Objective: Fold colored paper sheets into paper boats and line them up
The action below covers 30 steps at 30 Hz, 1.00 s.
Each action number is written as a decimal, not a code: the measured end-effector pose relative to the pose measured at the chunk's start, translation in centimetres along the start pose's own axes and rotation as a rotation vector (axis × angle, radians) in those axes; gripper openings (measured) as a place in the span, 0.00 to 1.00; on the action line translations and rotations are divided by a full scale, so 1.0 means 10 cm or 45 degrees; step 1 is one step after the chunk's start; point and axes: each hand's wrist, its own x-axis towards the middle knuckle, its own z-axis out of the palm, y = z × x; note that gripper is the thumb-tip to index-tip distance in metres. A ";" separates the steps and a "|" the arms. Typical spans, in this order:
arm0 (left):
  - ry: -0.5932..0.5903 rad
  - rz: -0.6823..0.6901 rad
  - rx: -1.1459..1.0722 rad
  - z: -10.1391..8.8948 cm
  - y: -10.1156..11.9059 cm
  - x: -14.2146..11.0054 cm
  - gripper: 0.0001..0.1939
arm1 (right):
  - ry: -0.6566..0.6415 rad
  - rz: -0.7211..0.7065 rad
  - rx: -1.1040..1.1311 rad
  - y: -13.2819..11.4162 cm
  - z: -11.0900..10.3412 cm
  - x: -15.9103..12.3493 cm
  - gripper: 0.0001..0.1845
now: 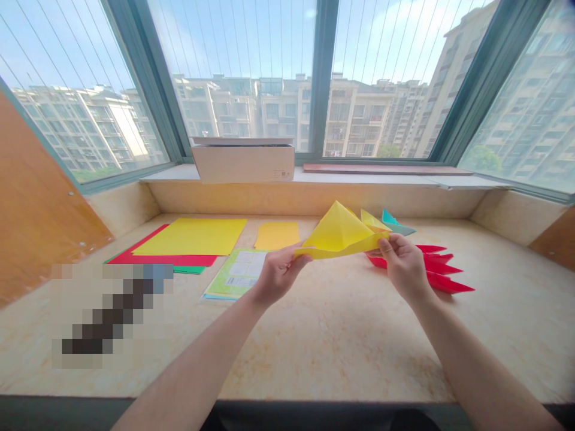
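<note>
A folded yellow paper boat (pixel 344 230) is held up above the counter, its pointed peak upward. My left hand (pixel 281 269) pinches its left end between thumb and fingers. At the right end, my right hand (pixel 402 260) grips the folded rim the same way. Behind my right hand lie several red folded paper boats (pixel 442 266), partly hidden by it. Another yellow folded piece (pixel 372 220) and a teal paper boat (pixel 398 224) show farther back, the yellow one partly covered by the held boat.
Yellow sheets (pixel 193 236) lie over red sheets (pixel 166 257) and green sheets (pixel 191 270) at left. A small yellow-orange paper stack (pixel 277 234) and a green printed packet (pixel 233 275) lie mid-counter. A pixelated dark object (pixel 110 314) is at left. A white box (pixel 242 161) stands on the window ledge.
</note>
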 end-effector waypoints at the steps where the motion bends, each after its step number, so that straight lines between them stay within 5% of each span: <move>1: 0.035 -0.057 -0.069 0.02 0.00 0.00 0.15 | -0.007 -0.004 0.012 0.00 0.00 0.00 0.19; 7: 0.259 -0.449 -0.512 0.13 0.03 0.06 0.19 | -0.049 -0.007 0.042 0.00 0.03 -0.02 0.17; 12: 0.285 -0.592 -0.722 0.15 0.04 0.10 0.19 | -0.168 -0.020 0.023 0.03 0.04 -0.03 0.16; 16: 0.241 -0.640 -0.770 0.18 0.06 0.09 0.19 | -0.179 0.002 0.065 0.03 0.06 -0.06 0.19; 24: 0.314 -0.642 -0.829 0.28 0.01 0.08 0.17 | 0.084 0.014 0.200 -0.09 0.29 -0.15 0.17; 30: 0.218 -0.528 -0.693 0.25 0.05 0.05 0.19 | 0.168 -0.039 0.175 -0.07 0.31 -0.14 0.17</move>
